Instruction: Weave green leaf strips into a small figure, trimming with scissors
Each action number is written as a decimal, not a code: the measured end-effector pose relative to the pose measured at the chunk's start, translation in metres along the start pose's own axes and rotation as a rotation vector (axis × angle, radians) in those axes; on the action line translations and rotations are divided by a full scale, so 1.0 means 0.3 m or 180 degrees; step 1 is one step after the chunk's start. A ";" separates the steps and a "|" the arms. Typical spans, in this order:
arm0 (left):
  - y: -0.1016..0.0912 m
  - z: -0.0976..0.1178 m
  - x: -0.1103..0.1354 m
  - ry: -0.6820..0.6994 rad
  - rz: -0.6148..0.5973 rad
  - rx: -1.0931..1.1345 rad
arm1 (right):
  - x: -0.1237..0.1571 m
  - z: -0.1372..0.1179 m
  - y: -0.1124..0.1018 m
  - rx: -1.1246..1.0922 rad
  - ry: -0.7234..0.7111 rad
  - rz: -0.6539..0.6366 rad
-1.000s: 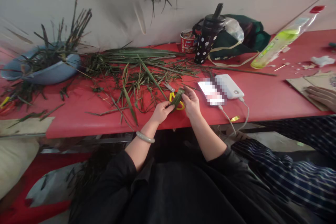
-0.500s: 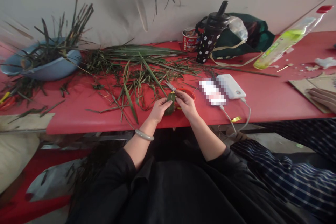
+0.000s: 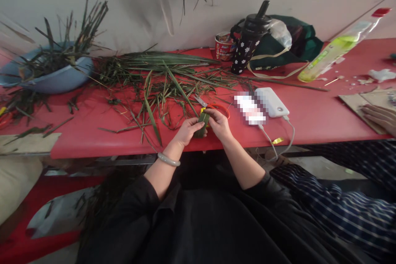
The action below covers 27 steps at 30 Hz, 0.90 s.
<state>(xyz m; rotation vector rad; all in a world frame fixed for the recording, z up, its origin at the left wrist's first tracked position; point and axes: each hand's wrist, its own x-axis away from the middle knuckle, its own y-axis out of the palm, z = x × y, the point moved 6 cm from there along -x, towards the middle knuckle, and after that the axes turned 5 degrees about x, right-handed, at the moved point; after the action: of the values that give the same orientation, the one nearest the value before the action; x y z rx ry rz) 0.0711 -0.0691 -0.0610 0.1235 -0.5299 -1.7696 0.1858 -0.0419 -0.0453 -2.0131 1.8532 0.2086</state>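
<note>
Between my hands is a folded green leaf strip (image 3: 202, 123), with a small bit of yellow (image 3: 202, 110) at its top end. My left hand (image 3: 187, 130) pinches the leaf from the left, the thumb lying across its face. My right hand (image 3: 220, 124) grips the leaf's upper right edge with thumb and fingertips. Just behind my hands, scissors with orange-red handles (image 3: 228, 111) lie on the red table, partly hidden by my right hand. Long cut leaves (image 3: 151, 111) and scraps lie just beyond my left hand.
A blue basin (image 3: 62, 80) of leaf stalks stands at the left. Toward the back are a black tumbler (image 3: 247, 45), a red paper cup (image 3: 224, 47) and a green bag (image 3: 297, 45). A white power bank (image 3: 272, 102) and bottle (image 3: 340, 53) lie rightward; another person's hand (image 3: 380, 117) rests on a board.
The leaf strip has tilted slightly to the right, and more of its face shows. My right fingers have shifted a little along its top. The whole view has moved slightly.
</note>
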 end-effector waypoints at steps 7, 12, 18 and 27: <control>0.005 0.000 0.001 0.0011 -0.0110 -0.0092 | -0.002 0.004 -0.015 -0.0062 -0.0015 0.0225; 0.015 0.004 0.009 0.0059 -0.0273 0.0050 | -0.008 0.020 -0.046 0.0106 0.0141 0.0689; 0.029 0.016 0.030 0.0060 -0.0431 0.0241 | -0.010 0.039 -0.070 0.0108 0.0375 0.0950; 0.009 0.021 0.031 0.0183 -0.0252 0.0502 | -0.008 0.035 -0.078 0.0111 0.0268 0.1098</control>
<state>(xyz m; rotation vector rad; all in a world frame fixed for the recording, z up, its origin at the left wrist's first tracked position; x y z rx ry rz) 0.0687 -0.0765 -0.0524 0.3084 -0.6298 -1.7943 0.2101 -0.0347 -0.0497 -1.6909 2.2334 0.1867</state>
